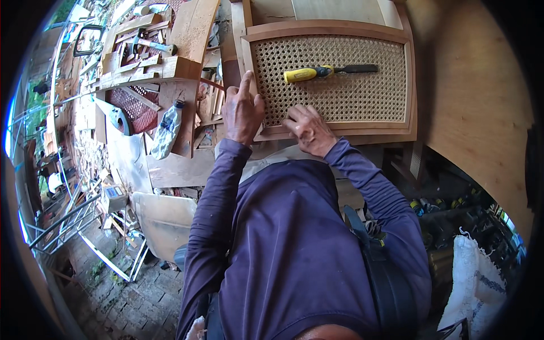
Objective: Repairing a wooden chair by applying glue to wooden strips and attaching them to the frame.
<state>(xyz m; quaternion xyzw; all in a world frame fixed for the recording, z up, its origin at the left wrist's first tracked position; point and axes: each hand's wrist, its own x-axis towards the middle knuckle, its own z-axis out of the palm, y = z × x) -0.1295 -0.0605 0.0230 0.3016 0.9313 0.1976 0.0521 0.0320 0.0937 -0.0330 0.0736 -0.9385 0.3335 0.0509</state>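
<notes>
A wooden-framed woven cane panel (340, 105) lies in front of me, with a chisel (300, 75) with a yellow handle and dark blade across its upper middle. My left hand (242, 113) is at the panel's left edge, index finger stretched along the frame, thumb apart, other fingers partly bent. My right hand (309, 129) is on the lower part of the cane and frame, its fingers curled; whether they hold anything is hidden.
At left are wood offcuts (130, 71), a hammer (156, 45), a handsaw (116, 119) and a plastic bottle (169, 127). A large plywood sheet (470, 107) stands at right. A white sack (470, 277) lies lower right, metal frames (62, 226) lower left.
</notes>
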